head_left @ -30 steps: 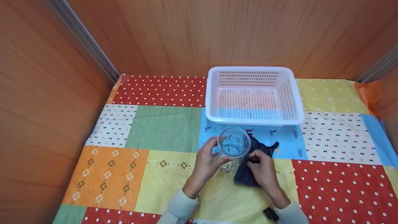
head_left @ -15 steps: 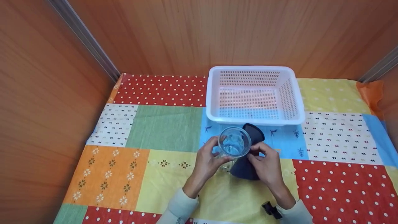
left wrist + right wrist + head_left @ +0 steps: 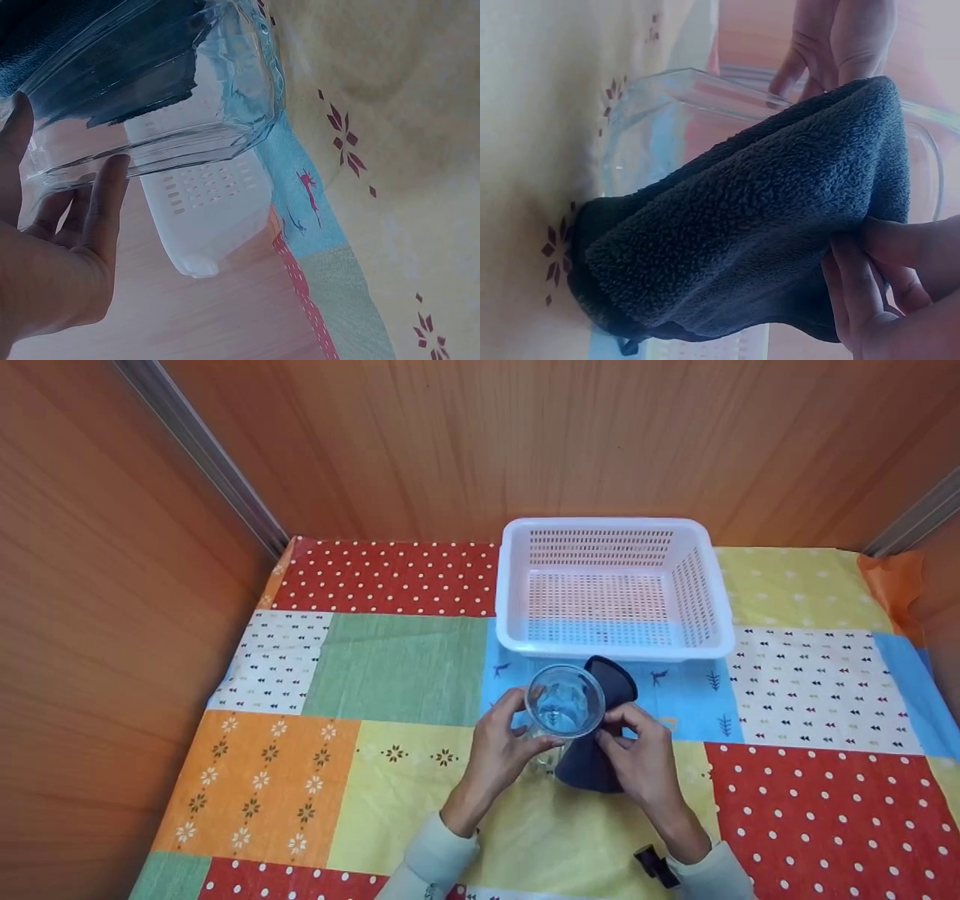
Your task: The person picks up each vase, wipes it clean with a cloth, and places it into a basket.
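Observation:
A clear glass cup (image 3: 564, 712) with faceted sides stands up in my left hand (image 3: 501, 742), its round rim facing the head camera. In the left wrist view, the thumb and fingers (image 3: 109, 199) reach along its sides near the rim. My right hand (image 3: 639, 754) pinches a dark blue-grey fleecy cloth (image 3: 589, 765) between thumb and fingertips. The right wrist view shows the folded cloth (image 3: 735, 217) draped close against the cup (image 3: 649, 142), covering much of that side. Its upper end flares out behind the right fingers in the head view.
A white plastic basket (image 3: 517, 649) with slotted walls stands just beyond the hands, against the wooden back wall (image 3: 450, 442). A patchwork cloth (image 3: 405, 660) covers the table. Wooden panels (image 3: 90, 607) rise at the sides.
The cloth has shifted and refolded: its upper end now flares up beside the cup, and its lower end has moved left. My right hand moved slightly up and right; the left stayed put.

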`<action>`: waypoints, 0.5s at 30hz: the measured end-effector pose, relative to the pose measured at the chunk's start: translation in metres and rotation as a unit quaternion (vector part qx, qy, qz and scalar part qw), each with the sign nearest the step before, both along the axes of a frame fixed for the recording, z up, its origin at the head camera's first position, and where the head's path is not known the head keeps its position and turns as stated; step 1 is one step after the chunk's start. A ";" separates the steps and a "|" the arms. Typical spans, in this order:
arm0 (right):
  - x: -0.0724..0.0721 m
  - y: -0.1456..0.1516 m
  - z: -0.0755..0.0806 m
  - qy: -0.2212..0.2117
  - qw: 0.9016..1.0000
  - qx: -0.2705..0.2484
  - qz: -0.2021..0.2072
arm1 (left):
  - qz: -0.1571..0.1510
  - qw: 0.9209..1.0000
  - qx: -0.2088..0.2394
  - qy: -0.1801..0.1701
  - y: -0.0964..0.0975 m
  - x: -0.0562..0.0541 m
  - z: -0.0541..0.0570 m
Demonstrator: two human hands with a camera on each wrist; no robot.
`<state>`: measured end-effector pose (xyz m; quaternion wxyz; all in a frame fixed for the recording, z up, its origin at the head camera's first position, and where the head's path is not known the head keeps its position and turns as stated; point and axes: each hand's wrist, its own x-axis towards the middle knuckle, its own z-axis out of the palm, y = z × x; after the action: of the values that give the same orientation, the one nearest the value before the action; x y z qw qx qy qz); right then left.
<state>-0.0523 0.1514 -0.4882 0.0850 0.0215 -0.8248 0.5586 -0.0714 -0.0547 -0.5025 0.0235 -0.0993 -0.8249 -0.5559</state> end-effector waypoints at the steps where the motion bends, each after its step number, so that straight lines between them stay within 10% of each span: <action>1: 0.000 0.000 0.000 0.000 1.000 0.000 0.001 | 0.000 1.000 -0.001 0.000 0.000 0.000 0.000; 15: -0.001 0.006 -0.025 -0.005 1.000 0.024 0.009 | -0.001 1.000 0.004 0.002 0.000 -0.001 0.000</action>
<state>-0.0534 0.1571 -0.5133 0.0750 0.0280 -0.8380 0.5398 -0.0729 -0.0543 -0.5023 0.0250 -0.1010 -0.8226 -0.5590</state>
